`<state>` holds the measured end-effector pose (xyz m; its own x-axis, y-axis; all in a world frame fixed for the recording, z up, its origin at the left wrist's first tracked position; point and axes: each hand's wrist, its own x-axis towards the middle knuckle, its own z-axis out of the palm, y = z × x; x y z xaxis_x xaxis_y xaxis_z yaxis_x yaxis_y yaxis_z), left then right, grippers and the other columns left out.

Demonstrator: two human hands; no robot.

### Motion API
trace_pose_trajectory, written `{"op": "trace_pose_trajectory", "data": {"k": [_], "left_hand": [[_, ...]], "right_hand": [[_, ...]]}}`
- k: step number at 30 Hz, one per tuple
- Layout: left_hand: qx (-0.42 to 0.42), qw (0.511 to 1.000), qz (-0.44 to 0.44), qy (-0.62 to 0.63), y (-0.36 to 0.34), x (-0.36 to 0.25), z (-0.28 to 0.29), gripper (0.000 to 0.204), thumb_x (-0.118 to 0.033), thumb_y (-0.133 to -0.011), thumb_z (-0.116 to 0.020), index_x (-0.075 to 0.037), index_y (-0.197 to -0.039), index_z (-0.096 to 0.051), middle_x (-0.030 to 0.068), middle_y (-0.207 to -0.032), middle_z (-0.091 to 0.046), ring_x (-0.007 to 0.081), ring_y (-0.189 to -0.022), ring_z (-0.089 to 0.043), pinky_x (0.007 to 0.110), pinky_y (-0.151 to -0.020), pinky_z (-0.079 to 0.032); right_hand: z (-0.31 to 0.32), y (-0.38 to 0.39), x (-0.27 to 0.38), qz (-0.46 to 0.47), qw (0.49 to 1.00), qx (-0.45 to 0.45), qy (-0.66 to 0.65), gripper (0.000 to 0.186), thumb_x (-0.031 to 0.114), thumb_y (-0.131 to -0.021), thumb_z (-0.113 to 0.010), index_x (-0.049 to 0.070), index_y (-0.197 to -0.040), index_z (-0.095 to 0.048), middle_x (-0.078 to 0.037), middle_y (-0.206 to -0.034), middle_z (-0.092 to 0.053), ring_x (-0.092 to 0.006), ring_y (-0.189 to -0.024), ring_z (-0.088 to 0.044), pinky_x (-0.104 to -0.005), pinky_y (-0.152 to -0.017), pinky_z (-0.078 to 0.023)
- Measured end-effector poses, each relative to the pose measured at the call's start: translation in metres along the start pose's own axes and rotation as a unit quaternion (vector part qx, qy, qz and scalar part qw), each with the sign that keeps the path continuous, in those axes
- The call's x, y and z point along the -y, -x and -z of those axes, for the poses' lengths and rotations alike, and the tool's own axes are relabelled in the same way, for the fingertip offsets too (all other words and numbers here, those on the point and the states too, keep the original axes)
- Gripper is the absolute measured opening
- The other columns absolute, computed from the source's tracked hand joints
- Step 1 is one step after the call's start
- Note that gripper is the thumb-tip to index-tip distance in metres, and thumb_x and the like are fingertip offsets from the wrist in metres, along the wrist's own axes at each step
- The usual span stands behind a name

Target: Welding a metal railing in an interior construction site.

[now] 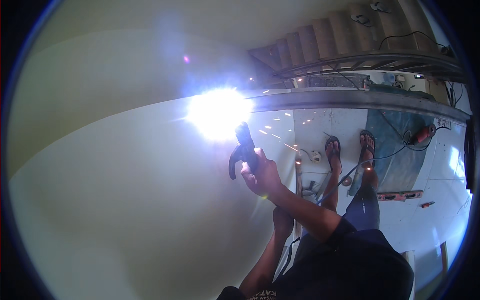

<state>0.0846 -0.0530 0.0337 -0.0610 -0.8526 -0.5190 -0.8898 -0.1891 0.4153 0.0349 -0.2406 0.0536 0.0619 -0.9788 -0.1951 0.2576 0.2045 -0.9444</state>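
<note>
My right hand (261, 172) grips a black welding electrode holder (244, 145), angled up toward the steel rail (320, 100). A bright white arc (219, 112) burns at the rail's left part, hiding the rod's tip and the metal there, with sparks scattering to the right and downward. My left hand (282, 220) is lower, behind my right forearm; its fingers are hidden, so I cannot tell what it holds.
A stairway (315, 42) with a metal railing and sandals lies beyond the rail. A pale curved wall (100, 190) fills the left. Around my sandalled feet are a green mat (370, 125), a red power tool (422, 134), cables, a red level (400, 195) and a small red-handled tool (427, 205).
</note>
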Motion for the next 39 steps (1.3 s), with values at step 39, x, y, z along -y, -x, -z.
{"op": "trace_pose_trajectory", "data": {"k": [39], "left_hand": [[-0.013, 0.998, 0.06, 0.022, 0.002, 0.005, -0.004, 0.018, -0.012, -0.075, -0.061, -0.002, -0.09, -0.062, 0.0197, -0.09, -0.065, 0.039, -0.089, -0.06, 0.045, -0.076, -0.047]], "right_hand": [[-0.007, 0.002, 0.001, -0.062, 0.997, -0.013, 0.039, 0.034, 0.012, -0.082, -0.06, 0.003, -0.107, -0.038, -0.016, -0.059, -0.056, -0.0386, -0.055, -0.06, -0.0429, -0.05, -0.047]]}}
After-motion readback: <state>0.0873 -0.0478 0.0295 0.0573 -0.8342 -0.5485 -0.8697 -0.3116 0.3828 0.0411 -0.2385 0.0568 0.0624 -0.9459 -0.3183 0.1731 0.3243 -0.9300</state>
